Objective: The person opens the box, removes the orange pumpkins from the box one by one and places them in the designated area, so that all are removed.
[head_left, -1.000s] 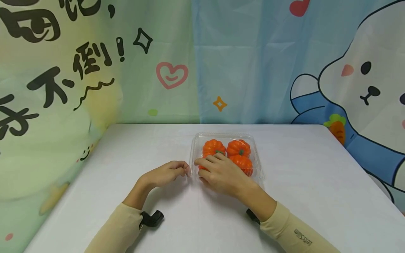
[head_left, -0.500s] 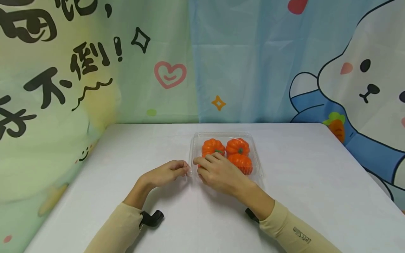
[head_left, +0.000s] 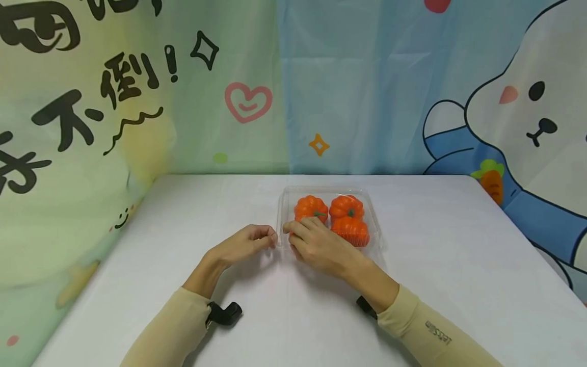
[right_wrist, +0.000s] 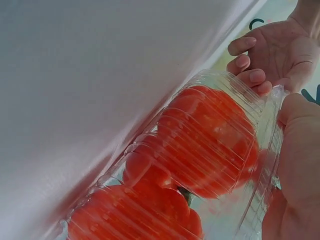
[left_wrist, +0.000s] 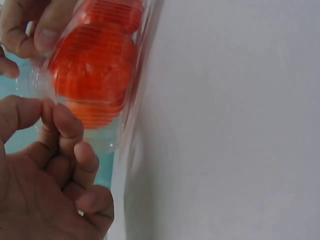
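A clear plastic box [head_left: 376,237] stands on the table with its lid over several small orange pumpkins [head_left: 350,230]. My left hand [head_left: 245,244] is at its front left corner; in the left wrist view the thumb and index finger pinch the rim there, the other fingers curled. Beside it, my right hand [head_left: 318,247] reaches over the front left part of the box and covers one pumpkin in the head view. The right wrist view has the right thumb [right_wrist: 300,125] along the rim near the left fingertips, and the ribbed wall [right_wrist: 210,135] in front of the pumpkins.
The box rests on a white table [head_left: 206,204], toward its far edge. Behind hangs a printed cloth [head_left: 357,92] with a cartoon bear and lettering. A black wrist camera [head_left: 225,313] sticks out from the left sleeve [head_left: 169,326].
The head view has tilted slightly. Both hands stay at the front left of the box with hardly any movement, and the box and pumpkins keep their places.
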Motion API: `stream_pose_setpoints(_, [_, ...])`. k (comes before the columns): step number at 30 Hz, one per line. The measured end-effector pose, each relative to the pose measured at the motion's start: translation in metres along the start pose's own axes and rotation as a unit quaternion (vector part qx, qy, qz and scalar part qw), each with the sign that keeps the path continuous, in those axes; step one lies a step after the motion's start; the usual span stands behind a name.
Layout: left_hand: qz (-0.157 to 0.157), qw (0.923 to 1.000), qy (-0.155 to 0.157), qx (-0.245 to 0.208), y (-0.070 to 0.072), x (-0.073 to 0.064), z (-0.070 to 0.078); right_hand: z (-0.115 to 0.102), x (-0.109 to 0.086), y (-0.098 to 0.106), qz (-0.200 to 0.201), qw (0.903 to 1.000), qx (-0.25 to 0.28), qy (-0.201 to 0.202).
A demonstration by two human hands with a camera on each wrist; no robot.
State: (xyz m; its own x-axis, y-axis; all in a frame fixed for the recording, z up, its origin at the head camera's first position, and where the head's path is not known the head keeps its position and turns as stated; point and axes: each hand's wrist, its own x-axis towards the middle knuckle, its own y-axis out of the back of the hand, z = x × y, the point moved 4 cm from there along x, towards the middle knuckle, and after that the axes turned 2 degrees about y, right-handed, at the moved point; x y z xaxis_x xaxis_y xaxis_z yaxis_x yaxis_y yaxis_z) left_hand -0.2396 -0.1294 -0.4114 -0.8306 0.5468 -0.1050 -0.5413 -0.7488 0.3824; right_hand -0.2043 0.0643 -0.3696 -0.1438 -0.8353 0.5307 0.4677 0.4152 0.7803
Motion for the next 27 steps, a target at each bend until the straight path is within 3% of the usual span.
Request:
stream_pose_setpoints(10, [0.019, 0.9981, -0.038, 0.046, -0.001, 0.002, 0.010, 0.002, -0.002, -0.002, 0.041, 0.9989, -0.009, 0.020])
stream_pose_setpoints(17, [0.009, 0.9969, -0.020, 0.075, -0.005, 0.003, 0.004, 0.019, 0.004, 0.015, 0.125, 0.9902, 0.054, -0.028])
stream_pose_setpoints(22, [0.008, 0.9974, -0.007, 0.071, -0.003, 0.002, 0.006, 0.017, 0.002, 0.015, 0.106, 0.9935, 0.042, -0.007])
stream_pose_setpoints(27, [-0.002, 0.9972, 0.006, 0.075, 0.003, 0.000, 0.012, 0.015, 0.001, 0.013, 0.069, 0.9973, 0.006, -0.024])
